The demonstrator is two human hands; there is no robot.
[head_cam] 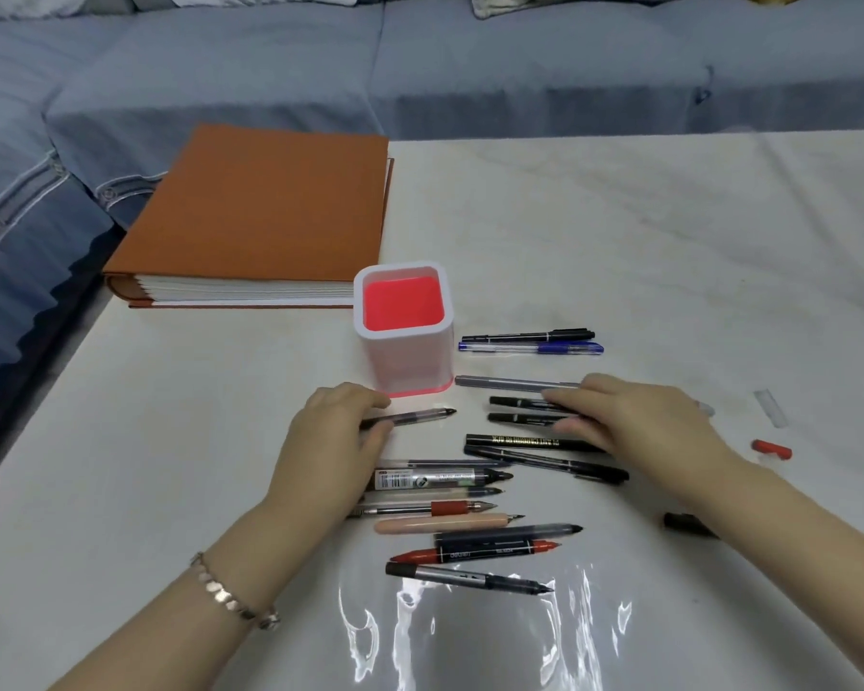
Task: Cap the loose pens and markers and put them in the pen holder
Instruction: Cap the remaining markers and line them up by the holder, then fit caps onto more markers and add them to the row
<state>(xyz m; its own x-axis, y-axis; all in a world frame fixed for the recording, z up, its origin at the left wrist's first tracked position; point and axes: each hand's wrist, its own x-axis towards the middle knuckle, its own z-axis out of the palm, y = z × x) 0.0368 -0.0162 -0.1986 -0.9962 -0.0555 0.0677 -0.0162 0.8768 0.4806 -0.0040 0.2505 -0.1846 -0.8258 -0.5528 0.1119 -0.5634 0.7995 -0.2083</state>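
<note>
**Loose pens lie sideways beside a square holder**

At the far left lies a thick orange album [250,211] with a cloth-like cover, flat on the glossy white table [619,231]. The left hand [330,441], with a metal bracelet [230,593] on the wrist, has its fingers curled together around the rear end of a clear pen [420,416]. This pen lies almost level from left to right, and its bare black tip points right. Just behind it stands the pen holder [404,336], a smooth white plastic cup, square with rounded corners and pink-red inside.

Near the person is a group of uncapped pens [445,478]. Their long axes run left to right and their tips point right.

To the right of the holder lie a thin black pen [525,336], a blue pen [529,348] and a grey pen [510,383], all crosswise. The right hand [634,421] lays nearly straight, close fingers on two black markers [515,402]. Well apart, at the right, lie a clear cap [770,407], a red cap [771,449] and a black cap [687,522].
</note>
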